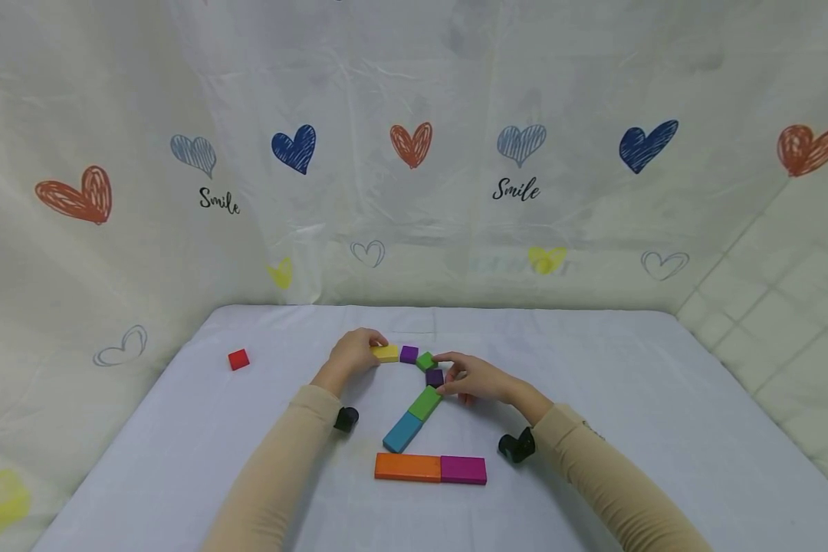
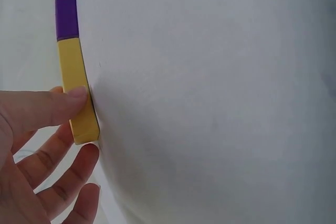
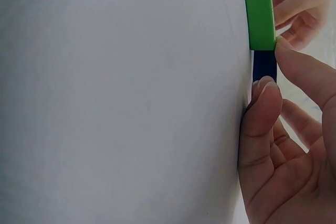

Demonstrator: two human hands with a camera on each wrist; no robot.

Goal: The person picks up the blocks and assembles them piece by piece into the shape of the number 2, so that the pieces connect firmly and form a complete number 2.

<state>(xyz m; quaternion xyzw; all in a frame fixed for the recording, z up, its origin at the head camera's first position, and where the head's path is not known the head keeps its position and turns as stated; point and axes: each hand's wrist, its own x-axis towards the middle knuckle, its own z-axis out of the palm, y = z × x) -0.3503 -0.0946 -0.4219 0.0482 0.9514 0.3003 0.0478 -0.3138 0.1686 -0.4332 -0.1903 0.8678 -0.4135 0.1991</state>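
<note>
My left hand (image 1: 353,353) pinches the left end of a yellow block (image 2: 77,77), thumb on top and other fingers beneath and behind. A purple cube (image 1: 409,354) follows at the yellow block's right end, then a green cube (image 1: 426,361). My right hand (image 1: 479,378) has its forefinger at the green cube and its thumb by the upper end of a green block (image 1: 425,403), holding a dark purple cube (image 1: 434,377) between them. Close up in the right wrist view, fingertips (image 3: 266,90) partly cover that cube. Below the green block, a blue block (image 1: 403,433) continues the slanted line.
An orange block (image 1: 408,467) and a magenta block (image 1: 464,470) lie end to end nearest the body. Far to the left sits a red cube (image 1: 238,359). A white cloth (image 1: 662,429) covers the table, and a heart-printed sheet (image 1: 455,77) hangs behind it.
</note>
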